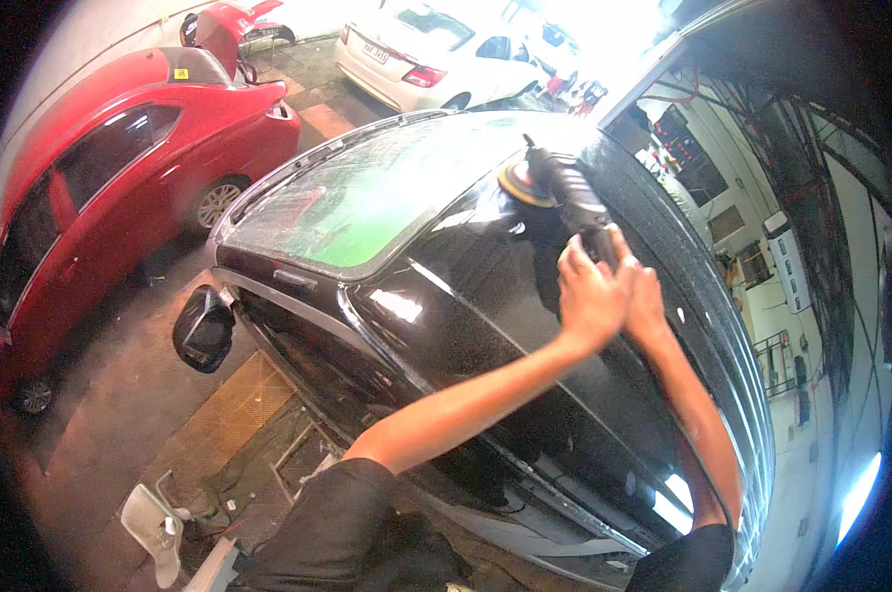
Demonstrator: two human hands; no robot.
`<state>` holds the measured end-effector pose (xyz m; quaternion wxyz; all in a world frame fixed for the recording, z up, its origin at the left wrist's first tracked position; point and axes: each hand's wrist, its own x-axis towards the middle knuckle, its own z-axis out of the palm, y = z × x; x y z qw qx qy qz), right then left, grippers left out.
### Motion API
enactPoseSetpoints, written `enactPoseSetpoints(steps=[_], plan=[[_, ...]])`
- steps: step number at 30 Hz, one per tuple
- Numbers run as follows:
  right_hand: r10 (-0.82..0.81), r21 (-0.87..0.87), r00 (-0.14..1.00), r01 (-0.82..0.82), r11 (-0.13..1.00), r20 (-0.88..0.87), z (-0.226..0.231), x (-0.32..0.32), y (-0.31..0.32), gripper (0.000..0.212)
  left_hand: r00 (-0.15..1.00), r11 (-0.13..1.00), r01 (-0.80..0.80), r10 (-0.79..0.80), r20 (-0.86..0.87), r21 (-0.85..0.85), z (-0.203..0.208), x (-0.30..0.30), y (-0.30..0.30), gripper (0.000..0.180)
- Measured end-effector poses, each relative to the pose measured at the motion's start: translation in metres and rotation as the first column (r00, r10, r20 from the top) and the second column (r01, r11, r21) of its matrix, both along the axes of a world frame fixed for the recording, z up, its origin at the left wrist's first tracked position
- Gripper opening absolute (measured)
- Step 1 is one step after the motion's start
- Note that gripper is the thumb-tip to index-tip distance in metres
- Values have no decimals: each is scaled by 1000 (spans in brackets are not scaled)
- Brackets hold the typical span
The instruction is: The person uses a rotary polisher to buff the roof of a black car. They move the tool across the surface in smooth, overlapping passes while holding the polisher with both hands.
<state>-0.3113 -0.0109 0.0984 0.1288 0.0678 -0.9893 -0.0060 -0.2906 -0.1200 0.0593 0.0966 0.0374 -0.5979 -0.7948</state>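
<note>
A black power polisher (572, 192) rests on the glossy black car roof (485, 242), close to the windshield's upper edge. Its round pad (521, 185), yellowish at the rim, lies against the paint or just over it; I cannot tell which. My left hand (592, 296) is closed around the rear end of the tool. Beside it, touching it, my right hand (645, 296) grips the same end from the right, and part of its fingers is hidden. Both arms stretch far out over the roof. A thin dark cord (700, 456) passes across my right arm.
The dusty windshield (357, 217) and side mirror (205, 328) are at the left of the black car. A red car (120, 187) stands farther left, a white car (416, 64) at the back. A pale plastic chair (155, 533) is at lower left.
</note>
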Motion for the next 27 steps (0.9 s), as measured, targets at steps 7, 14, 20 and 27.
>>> enactPoseSetpoints(steps=[7, 14, 20, 27], plan=[[-154, 98, 977, 170, 981, -151, 8, -35, 27, 67, 172, 894, 331, -373, -912, -303, 104, 164, 6, 42], [-218, 18, 976, 218, 976, -10, 8, -50, 5, 70, -236, 336, 387, -864, -445, -859, 117, 242, 94, 43], [-193, -6, 981, 193, 981, 13, 14, -2, 21, 72, -533, 93, 389, -789, -306, -917, 125, 286, 116, 38], [-134, 20, 991, 134, 991, 28, 18, 79, 25, 71, -640, 202, 403, -635, -432, -893, 144, 377, 125, 34]])
